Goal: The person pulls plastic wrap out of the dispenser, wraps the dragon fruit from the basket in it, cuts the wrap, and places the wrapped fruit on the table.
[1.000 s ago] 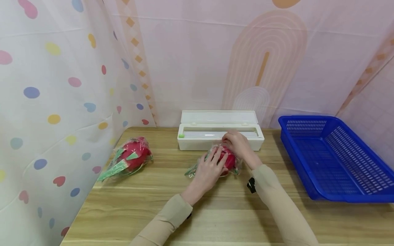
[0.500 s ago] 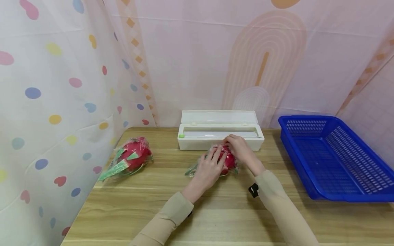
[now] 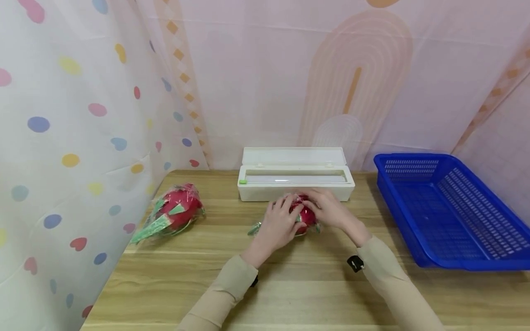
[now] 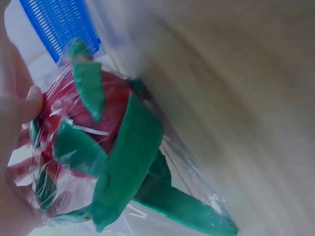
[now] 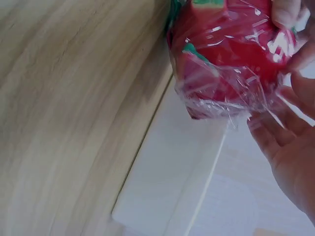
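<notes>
A red toy dragon fruit (image 3: 305, 216) with green leaf flaps lies on the table, wrapped in clear cling film. My left hand (image 3: 278, 226) curves over its left side, thumb on the near side and fingers over the top. Its leaves and the film (image 4: 129, 162) fill the left wrist view. My right hand (image 3: 331, 209) touches the film at the fruit's upper right, fingers slightly bent. In the right wrist view its fingertips (image 5: 260, 129) lie by the crinkled film edge. A second wrapped dragon fruit (image 3: 182, 209) lies apart at the left.
A white cling film dispenser (image 3: 265, 192) with raised lid stands right behind the fruit, its roll showing. A blue plastic basket (image 3: 397, 216) sits at the right. The wooden table (image 3: 174, 280) meets patterned curtains (image 3: 265, 92) at the back and left.
My right hand has come down from the dispenser's front edge and shifted right, onto the fruit's upper right. The left hand stays on the fruit with small finger shifts.
</notes>
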Tool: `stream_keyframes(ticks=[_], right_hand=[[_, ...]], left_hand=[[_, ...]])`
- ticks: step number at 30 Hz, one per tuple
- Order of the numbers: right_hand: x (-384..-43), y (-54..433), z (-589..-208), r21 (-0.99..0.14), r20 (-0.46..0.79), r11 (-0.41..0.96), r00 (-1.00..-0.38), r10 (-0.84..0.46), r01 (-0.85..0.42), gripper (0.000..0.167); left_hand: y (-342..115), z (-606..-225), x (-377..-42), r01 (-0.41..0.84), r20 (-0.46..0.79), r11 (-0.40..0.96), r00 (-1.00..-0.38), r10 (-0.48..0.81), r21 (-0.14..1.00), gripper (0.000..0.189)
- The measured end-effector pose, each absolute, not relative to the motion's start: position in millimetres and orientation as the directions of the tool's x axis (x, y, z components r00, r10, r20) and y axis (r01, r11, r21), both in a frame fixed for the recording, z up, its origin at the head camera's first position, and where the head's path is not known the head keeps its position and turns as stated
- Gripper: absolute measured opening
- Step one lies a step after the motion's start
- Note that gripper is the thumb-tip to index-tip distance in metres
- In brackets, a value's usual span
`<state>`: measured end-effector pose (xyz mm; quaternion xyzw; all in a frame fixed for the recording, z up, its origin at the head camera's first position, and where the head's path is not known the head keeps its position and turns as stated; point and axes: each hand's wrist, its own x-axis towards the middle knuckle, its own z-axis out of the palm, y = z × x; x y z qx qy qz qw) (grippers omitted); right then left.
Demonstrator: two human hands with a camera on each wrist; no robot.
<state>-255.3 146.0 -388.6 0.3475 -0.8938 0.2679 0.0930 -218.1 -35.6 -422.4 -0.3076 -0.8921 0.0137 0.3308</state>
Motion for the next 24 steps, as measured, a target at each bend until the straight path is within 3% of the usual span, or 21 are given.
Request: stream_keyframes(ticks=[6, 13, 19, 24], right_hand=[[-255, 155, -391, -0.452, 0.382, 0.560, -0.717, -0.583, -0.695, 0.041], [-253, 156, -395, -0.471, 0.395, 0.544, -0.718, -0.573, -0.694, 0.039], [-253, 164, -399, -0.697, 0.382, 0.447, -0.818, -0.431, -0.561, 0.034], [-250, 176, -402, -0.737, 0.288, 0.558, -0.924, -0.251, -0.381, 0.030]], left_hand=[[-37, -415, -224, 0.652, 0.533, 0.753, -0.606, 0.590, -0.093, 0.046], [-36, -412, -226, 0.629, 0.388, 0.775, -0.702, 0.597, -0.053, 0.052], [-34, -413, -226, 0.612, 0.361, 0.789, -0.725, 0.587, -0.056, 0.056], [-35, -412, -226, 0.614, 0.340, 0.788, -0.732, 0.590, -0.044, 0.058]])
